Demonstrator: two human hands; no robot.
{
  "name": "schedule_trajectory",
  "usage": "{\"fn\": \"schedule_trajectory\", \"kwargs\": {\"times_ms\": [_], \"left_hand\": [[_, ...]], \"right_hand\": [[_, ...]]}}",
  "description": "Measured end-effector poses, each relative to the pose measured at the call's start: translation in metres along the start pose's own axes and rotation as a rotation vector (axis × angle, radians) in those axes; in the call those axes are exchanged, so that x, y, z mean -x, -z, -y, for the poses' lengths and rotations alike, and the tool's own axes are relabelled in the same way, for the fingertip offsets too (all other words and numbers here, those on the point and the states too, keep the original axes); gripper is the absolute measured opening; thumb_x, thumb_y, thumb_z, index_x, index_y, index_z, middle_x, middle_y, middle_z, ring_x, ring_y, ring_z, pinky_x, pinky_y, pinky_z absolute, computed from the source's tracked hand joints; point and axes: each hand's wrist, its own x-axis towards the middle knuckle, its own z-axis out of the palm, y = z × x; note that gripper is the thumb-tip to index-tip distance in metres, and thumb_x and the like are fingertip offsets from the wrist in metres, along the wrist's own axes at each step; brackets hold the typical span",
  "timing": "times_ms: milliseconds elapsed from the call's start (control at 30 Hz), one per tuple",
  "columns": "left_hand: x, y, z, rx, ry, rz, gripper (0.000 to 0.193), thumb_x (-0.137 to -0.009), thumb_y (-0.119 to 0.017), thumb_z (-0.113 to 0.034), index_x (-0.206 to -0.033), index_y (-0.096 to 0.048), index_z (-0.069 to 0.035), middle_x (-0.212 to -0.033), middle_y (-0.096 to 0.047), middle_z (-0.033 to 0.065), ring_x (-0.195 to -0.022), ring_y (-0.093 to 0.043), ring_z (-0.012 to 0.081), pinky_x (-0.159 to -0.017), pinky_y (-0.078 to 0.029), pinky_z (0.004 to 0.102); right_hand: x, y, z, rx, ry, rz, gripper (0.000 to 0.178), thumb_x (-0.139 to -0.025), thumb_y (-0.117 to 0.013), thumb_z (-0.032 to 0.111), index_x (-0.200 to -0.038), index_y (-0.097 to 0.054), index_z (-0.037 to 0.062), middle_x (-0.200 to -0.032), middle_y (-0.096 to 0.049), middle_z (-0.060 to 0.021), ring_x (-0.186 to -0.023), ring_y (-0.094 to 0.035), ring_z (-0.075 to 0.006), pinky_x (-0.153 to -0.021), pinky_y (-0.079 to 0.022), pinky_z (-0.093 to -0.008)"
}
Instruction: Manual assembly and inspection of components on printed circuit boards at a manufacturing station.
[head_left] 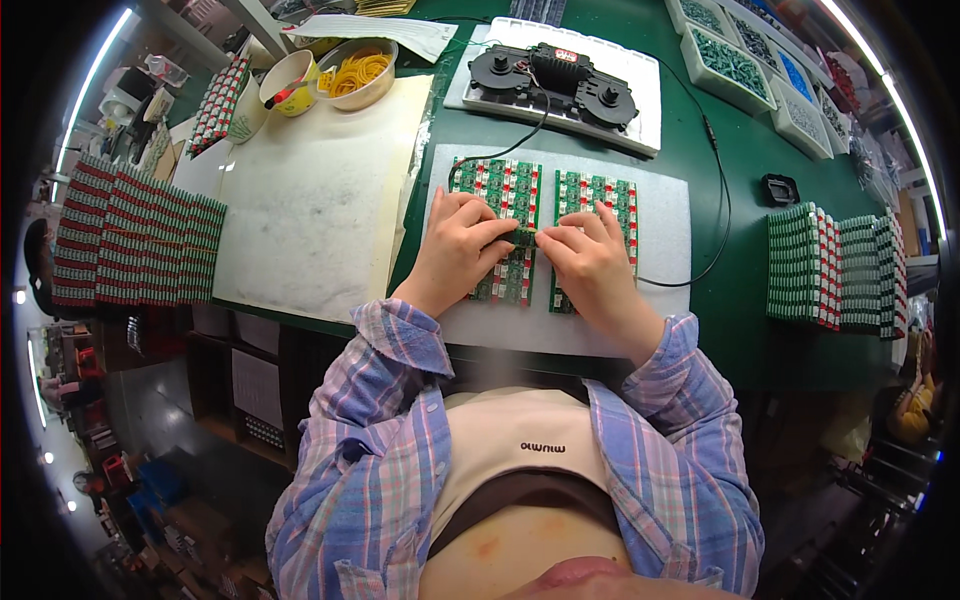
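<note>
Two green circuit board panels lie side by side on a white foam sheet (660,210) in front of me. My left hand (455,250) rests on the left panel (500,190), fingers bent toward the gap between the panels. My right hand (590,262) lies on the right panel (605,195), its fingertips meeting those of the left hand near the middle. Whether either hand pinches a small part there is too small to tell.
A black device (555,80) on a white tray sits behind the panels, its black cable (722,200) looping right. Stacks of green boards stand at the right (830,265) and left (135,240). A bowl of yellow rubber bands (355,70) and bins of parts (735,62) lie at the back.
</note>
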Motion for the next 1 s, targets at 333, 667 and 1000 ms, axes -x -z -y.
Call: {"fn": "schedule_trajectory", "kwargs": {"times_ms": [333, 667, 1000], "left_hand": [[0.001, -0.001, 0.005, 0.100, 0.128, 0.071, 0.020, -0.081, -0.079, -0.015, -0.101, -0.077, -0.014, -0.097, -0.063, -0.0005, -0.105, -0.054, 0.0236, -0.117, -0.026, 0.0597], [0.001, 0.002, 0.005, 0.129, 0.141, 0.079, 0.020, -0.082, -0.079, -0.015, -0.102, -0.077, -0.014, -0.097, -0.063, -0.0001, -0.106, -0.054, 0.0234, -0.119, -0.024, 0.0607], [0.000, 0.004, 0.004, 0.078, 0.089, 0.078, 0.026, -0.078, -0.079, -0.009, -0.104, -0.077, -0.010, -0.098, -0.063, 0.0020, -0.102, -0.052, 0.0214, -0.101, -0.037, 0.0370]], "right_hand": [[-0.002, 0.004, 0.009, -0.065, -0.049, 0.020, 0.029, -0.083, -0.075, 0.011, -0.111, -0.073, 0.0149, -0.105, -0.071, 0.0013, -0.109, -0.060, -0.0221, -0.116, -0.035, -0.0549], [-0.003, 0.000, 0.001, -0.088, -0.044, -0.049, 0.020, -0.084, -0.075, 0.014, -0.103, -0.072, 0.0154, -0.101, -0.070, 0.0023, -0.109, -0.060, -0.0236, -0.114, -0.034, -0.0585], [-0.003, 0.005, 0.002, -0.099, -0.081, 0.010, 0.022, -0.083, -0.075, 0.009, -0.105, -0.074, 0.0134, -0.105, -0.072, 0.0021, -0.111, -0.060, -0.0241, -0.117, -0.032, -0.0580]]}}
